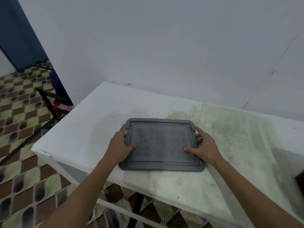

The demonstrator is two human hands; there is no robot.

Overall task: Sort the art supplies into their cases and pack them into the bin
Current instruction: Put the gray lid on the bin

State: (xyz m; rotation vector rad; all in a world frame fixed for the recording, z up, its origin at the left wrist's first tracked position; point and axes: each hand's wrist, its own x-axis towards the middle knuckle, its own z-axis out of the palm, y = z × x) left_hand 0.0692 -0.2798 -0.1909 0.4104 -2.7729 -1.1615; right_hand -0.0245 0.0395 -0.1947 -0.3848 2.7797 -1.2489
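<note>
Left hand (120,145) and right hand (204,148) each grip a short edge of the grey bin lid (162,143), thumbs pressed flat on top and fingers curled around the rim, the lid lying near the front edge of the stained white table (92,119) against a pale wall (164,46).

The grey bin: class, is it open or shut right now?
Shut. The grey lid lies flat, covering the bin; both hands, left and right, grip its short edges. Nothing of the contents shows.

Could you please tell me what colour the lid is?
Grey, seen in the head view: the lid.
</note>
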